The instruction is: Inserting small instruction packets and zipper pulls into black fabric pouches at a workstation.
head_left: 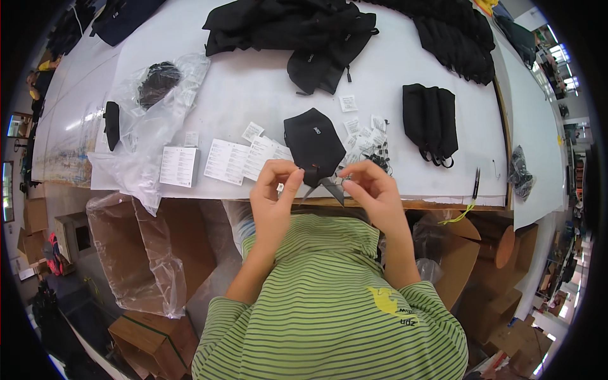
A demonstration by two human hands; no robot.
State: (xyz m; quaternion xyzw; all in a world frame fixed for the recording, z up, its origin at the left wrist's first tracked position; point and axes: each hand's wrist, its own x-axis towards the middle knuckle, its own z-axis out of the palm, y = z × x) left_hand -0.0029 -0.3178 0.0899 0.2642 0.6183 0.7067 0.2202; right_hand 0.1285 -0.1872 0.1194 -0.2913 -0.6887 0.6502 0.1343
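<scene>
A black cloth face mask (315, 142) lies at the table's front edge, its narrow strap end toward me. With thumb and forefinger pinched together, my left hand (273, 193) grips the strap end of the mask. My right hand (375, 192) is just to the right of it, fingertips closed on something thin and dark, too small to make out. A dark flap hangs between the two hands past the table edge. Small black cord pieces (380, 156) lie in a pile beyond my right hand, mixed with small white labels (365, 138).
Printed white sheets (226, 161) and a stack of cards (179, 166) lie left. A clear plastic bag (136, 155) is farther left. Folded black masks (429, 123) and thread snips (476, 185) with yellow cord are right. Black fabric piles (266, 31) lie at the back. Cardboard boxes (193, 244) stand below.
</scene>
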